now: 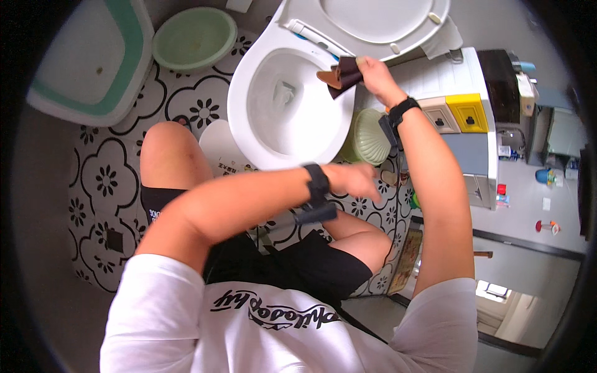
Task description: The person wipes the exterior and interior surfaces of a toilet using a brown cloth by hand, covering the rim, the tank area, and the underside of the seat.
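My right hand [377, 78] grips a dark brown folded piece [347, 74] with a tan inner side, perhaps leather, over the right rear part of the rim of a white toilet bowl [240, 100]. Lower down, my left hand [357, 182] is blurred, fingers spread and nothing visible in it, just beyond the bowl's near right edge. Behind the bowl stands the raised toilet seat [382, 44]. A white and blue stick-like object [317, 37] lies along the hinge area. Inside the bowl, something pale, perhaps paper, shows at the drain [282, 94]. Both wrists wear black straps with dark devices.
A green oval basin [196, 39] and a white and teal tub [122, 56] stand at the upper left. A white bin [224, 144] touches my left knee area. Right of the toilet are a pale green ribbed basin [371, 135] and a cabinet with a yellow door [468, 113].
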Tool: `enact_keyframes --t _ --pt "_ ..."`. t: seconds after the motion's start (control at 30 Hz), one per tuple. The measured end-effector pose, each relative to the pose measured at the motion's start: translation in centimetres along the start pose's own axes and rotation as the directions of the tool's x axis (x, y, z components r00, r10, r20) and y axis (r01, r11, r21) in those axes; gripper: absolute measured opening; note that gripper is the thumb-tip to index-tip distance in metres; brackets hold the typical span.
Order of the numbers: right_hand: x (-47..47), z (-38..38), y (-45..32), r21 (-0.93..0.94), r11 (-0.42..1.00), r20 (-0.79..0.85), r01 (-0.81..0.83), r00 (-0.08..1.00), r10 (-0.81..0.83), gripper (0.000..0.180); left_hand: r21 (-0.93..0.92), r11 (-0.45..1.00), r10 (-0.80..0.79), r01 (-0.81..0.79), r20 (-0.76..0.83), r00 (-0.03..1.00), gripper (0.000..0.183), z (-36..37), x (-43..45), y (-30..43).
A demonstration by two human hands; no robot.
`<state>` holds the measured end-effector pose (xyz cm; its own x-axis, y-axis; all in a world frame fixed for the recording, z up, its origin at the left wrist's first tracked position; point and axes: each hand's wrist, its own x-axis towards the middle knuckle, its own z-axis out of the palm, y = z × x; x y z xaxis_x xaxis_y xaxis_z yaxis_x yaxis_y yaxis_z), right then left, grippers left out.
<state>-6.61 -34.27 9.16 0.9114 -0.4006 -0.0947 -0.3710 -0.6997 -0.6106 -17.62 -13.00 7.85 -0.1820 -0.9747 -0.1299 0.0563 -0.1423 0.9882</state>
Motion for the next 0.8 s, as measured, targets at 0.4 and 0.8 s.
enact_keyframes --t 0.4,0.8 --pt "-6.5 -11.4 -7.2 0.449 0.893 -0.273 0.018 0.955 0.118 0.028 -0.435 0.899 0.067 0.046 0.241 0.968 0.03 11.2 -3.0 5.0" --pt "-13.1 -2.4 -9.5 0.878 0.478 -0.088 -0.027 0.972 0.217 0.021 -0.332 0.936 0.044 -0.116 -0.216 0.975 0.039 -3.1 -21.7 14.8"
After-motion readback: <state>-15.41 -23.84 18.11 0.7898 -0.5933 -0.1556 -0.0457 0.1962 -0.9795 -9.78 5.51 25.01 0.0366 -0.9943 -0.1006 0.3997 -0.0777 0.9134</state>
